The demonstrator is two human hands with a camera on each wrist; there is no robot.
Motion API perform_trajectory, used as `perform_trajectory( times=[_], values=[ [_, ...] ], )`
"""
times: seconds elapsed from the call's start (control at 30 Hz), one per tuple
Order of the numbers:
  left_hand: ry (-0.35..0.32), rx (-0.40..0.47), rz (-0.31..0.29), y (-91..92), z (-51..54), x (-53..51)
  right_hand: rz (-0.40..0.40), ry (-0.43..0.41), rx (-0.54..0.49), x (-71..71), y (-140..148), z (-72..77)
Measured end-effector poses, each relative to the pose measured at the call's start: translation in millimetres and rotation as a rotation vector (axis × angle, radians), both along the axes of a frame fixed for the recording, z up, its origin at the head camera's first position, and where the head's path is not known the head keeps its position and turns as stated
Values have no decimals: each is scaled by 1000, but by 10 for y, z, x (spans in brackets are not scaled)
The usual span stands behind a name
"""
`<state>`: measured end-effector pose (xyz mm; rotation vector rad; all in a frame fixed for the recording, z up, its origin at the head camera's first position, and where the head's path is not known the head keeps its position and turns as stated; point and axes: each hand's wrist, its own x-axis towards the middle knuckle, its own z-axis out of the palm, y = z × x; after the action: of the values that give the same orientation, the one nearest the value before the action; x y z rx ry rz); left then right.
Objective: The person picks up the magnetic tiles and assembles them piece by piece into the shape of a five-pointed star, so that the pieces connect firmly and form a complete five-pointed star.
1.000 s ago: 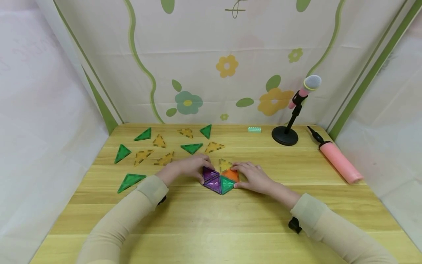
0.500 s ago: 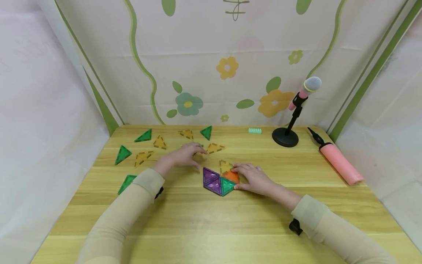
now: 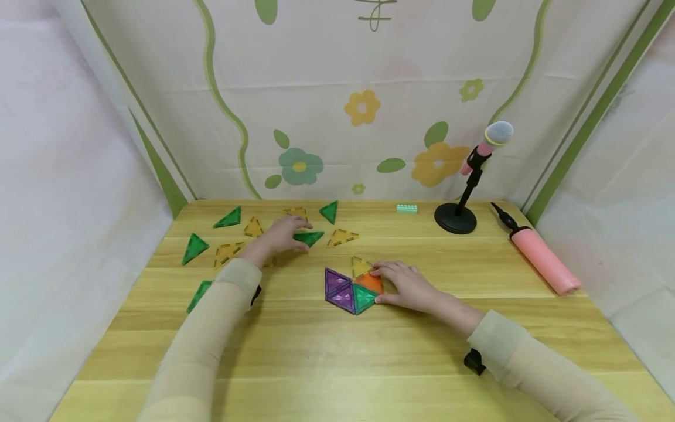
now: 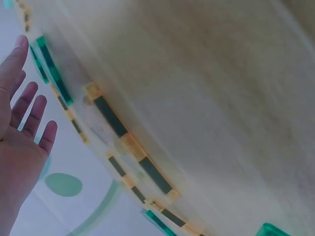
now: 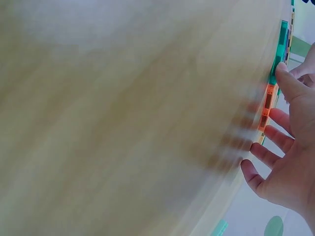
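Several translucent magnetic tiles lie together mid-table: two purple triangles (image 3: 340,291), a green triangle (image 3: 364,298), an orange triangle (image 3: 371,282) and a yellow triangle (image 3: 361,266). My right hand (image 3: 407,285) rests against this group from the right. Its thumb touches the green edge and its index finger the orange one; the other fingers spread loosely in the right wrist view. My left hand (image 3: 280,235) reaches over the loose tiles, thumb and fingers apart beside a loose green triangle (image 3: 310,238). Nothing shows in its palm in the left wrist view.
More green and yellow triangles, such as a green one (image 3: 195,248) and a yellow one (image 3: 343,237), are scattered at the back left. A mint brick (image 3: 407,208), a toy microphone on a stand (image 3: 456,218) and a pink pump (image 3: 544,258) stand or lie at the right.
My left hand has left the purple tiles and moved up and left to the loose tiles. The right hand stays against the tile group.
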<state>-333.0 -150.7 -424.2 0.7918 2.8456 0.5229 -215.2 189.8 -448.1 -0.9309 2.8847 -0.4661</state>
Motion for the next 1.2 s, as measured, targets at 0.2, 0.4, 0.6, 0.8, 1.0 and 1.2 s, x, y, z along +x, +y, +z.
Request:
perform_trajectory(
  times=[0.2, 0.4, 0.6, 0.8, 1.0, 1.2],
  values=[
    [15, -37, 8, -8, -70, -66, 34, -29, -9, 0, 42, 45],
    [11, -87, -7, 4, -88, -100, 102, -19, 0, -103, 69, 145],
    [24, -78, -9, 7, -102, -115, 112, 32, -13, -383, -24, 230],
    [6, -71, 6, 26, -134, -105, 107, 31, -4, -707, -205, 246],
    [-22, -47, 34, 40, -132, -88, 110, 9, 22, -1002, -389, 198],
    [-35, -43, 49, -1, -140, -81, 184, -30, 38, -1219, -598, 157]
  ],
)
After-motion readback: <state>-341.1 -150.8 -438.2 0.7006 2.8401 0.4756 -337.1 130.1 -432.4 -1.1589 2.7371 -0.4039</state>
